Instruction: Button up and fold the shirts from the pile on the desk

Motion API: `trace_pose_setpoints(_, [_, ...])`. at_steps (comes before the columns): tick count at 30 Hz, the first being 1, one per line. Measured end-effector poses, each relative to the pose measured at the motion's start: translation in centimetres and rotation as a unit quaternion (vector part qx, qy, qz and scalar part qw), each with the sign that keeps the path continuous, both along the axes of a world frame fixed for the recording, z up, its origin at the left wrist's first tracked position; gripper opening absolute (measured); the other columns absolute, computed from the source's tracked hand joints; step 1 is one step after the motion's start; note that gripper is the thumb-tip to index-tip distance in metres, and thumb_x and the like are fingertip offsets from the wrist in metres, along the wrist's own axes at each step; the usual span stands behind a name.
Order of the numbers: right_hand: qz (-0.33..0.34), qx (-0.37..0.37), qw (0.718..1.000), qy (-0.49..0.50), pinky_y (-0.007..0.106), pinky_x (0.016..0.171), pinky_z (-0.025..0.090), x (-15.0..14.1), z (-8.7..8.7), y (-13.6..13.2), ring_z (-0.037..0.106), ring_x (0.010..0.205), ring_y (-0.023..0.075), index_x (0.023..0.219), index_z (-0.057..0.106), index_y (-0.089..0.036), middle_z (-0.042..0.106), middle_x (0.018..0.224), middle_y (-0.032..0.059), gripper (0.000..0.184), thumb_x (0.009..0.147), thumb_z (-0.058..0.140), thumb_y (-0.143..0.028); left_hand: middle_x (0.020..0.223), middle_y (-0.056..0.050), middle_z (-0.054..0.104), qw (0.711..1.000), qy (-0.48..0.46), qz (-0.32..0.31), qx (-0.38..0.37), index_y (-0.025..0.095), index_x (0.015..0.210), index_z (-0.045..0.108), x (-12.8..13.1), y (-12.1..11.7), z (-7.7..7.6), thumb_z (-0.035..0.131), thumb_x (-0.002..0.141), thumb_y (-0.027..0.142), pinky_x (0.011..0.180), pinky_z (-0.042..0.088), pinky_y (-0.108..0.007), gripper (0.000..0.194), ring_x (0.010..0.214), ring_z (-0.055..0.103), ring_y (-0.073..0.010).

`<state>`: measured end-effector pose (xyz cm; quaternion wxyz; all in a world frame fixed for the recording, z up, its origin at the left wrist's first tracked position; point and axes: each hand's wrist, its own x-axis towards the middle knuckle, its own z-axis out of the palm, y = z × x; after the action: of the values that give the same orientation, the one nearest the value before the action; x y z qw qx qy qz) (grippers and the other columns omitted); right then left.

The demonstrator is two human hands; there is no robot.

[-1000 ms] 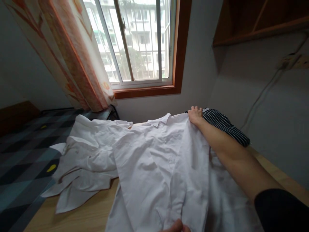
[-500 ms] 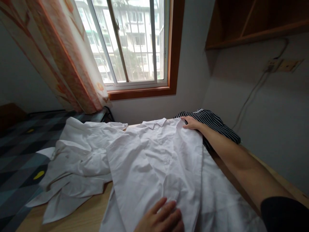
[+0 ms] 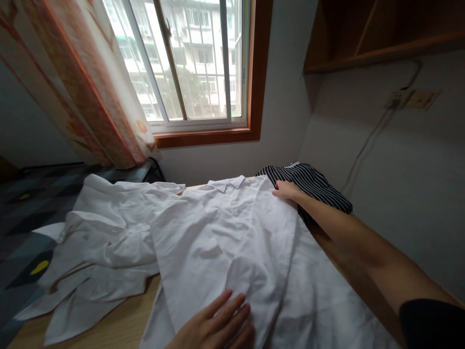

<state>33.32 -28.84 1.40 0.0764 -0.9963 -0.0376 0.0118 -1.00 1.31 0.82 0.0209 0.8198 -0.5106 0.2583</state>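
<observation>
A white collared shirt (image 3: 225, 242) lies spread on the wooden table (image 3: 123, 325), its collar toward the window. My left hand (image 3: 218, 327) rests flat on the shirt's lower part, fingers stretched out and open. My right hand (image 3: 285, 190) reaches far across to the shirt's upper right edge near the shoulder, fingers curled down on the fabric fold. A dark striped garment (image 3: 312, 186) lies just behind my right hand.
More crumpled white shirts (image 3: 101, 242) are heaped on the table's left side. A bed with a dark patterned cover (image 3: 22, 237) is at the left. Beyond are a window (image 3: 189, 63), an orange curtain (image 3: 83, 92), a wall shelf (image 3: 381, 34) and a socket with a cable (image 3: 399, 99).
My left hand has come up into view and now lies flat on the shirt. My right hand has drawn the shirt's right side slightly inward and lower. The view shifted left.
</observation>
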Motion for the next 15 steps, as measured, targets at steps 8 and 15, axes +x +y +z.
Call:
trace_pose_setpoints(8, [-0.022,-0.017,0.998,-0.063,0.039,0.084,0.044,-2.1,-0.4,-1.2,0.063,0.105,0.0317,0.12,0.055,-0.017,0.067,0.109,0.0183,0.031,0.102,0.035,-0.031,0.142,-0.001,0.055,0.995,0.072,-0.039,0.057,0.031,0.132,0.057,1.8,0.0,0.1,0.061,0.091,0.029,0.116,0.032,-0.038,0.041,0.135,0.046,-0.0207])
trace_pose_setpoints(15, [-0.062,-0.008,0.997,-0.041,0.037,0.079,0.048,-2.0,-1.2,-2.2,0.065,0.101,0.03,0.109,0.064,-0.02,0.068,0.109,0.0152,0.033,0.1,0.04,-0.04,0.141,0.001,0.055,0.995,0.065,-0.034,0.061,0.034,0.134,0.055,1.3,-0.1,-0.1,0.062,0.091,0.031,0.117,0.03,-0.04,0.044,0.136,0.045,-0.0204])
